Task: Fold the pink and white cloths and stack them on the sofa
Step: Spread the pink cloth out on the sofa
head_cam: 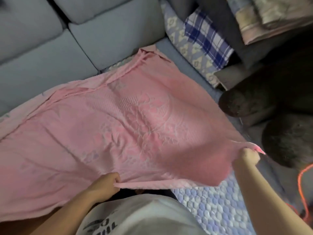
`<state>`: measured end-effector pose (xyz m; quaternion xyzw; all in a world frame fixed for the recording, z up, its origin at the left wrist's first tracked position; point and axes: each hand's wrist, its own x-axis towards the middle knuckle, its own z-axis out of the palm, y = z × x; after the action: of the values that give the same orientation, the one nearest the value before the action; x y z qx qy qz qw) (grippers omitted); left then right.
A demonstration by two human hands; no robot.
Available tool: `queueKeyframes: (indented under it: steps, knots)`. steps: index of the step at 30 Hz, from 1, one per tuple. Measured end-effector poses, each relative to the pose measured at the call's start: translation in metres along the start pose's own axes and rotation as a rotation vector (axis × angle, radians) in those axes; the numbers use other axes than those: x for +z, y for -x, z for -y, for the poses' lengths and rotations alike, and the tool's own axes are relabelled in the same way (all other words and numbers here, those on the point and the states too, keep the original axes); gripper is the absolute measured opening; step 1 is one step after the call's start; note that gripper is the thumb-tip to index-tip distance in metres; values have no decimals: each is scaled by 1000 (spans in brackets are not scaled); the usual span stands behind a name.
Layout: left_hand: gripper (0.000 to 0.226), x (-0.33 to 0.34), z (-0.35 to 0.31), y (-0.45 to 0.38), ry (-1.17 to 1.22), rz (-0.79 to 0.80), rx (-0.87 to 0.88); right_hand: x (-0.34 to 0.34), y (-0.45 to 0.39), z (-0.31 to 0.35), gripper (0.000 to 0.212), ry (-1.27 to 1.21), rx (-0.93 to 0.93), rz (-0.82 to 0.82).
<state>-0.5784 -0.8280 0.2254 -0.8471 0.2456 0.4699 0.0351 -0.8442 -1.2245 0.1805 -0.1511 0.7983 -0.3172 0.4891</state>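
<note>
A large pink cloth [118, 126] with a woven flower pattern lies spread over the grey-blue sofa [105, 31] seat. My left hand [105, 184] pinches its near edge at the bottom middle. My right hand [249, 156] grips the cloth's right corner and holds it stretched and lifted off the seat. The far corner [147, 53] is folded over near the back cushions. A white and pale-blue quilted cloth [215, 204] lies beneath the pink one, showing at the lower right and at the far edge.
Folded cloths lean at the sofa's right end: a blue plaid one [206, 39] on a patterned lilac one [186, 48]. More folded fabric [264, 19] is stacked top right. Two dark round cushions [288, 139] sit right. An orange cord [303, 184] runs along the right edge.
</note>
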Motion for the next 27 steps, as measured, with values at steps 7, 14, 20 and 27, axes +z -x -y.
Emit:
queueKeyframes:
  steps: [7, 14, 20, 27]
  knots:
    - [13, -22, 10, 18, 168, -100, 121, 89, 170, -52, 33, 256, -648, 580]
    - [26, -60, 29, 49, 541, -486, 159, 83, 341, -149, 20, 764, -656, 1515]
    - [16, -100, 103, 59, 973, -622, 167, 105, 402, -203, 20, 1067, -1368, 1604]
    - [30, -114, 246, -7, 474, -480, 228, 178, 484, -233, 22, 875, -1517, 966]
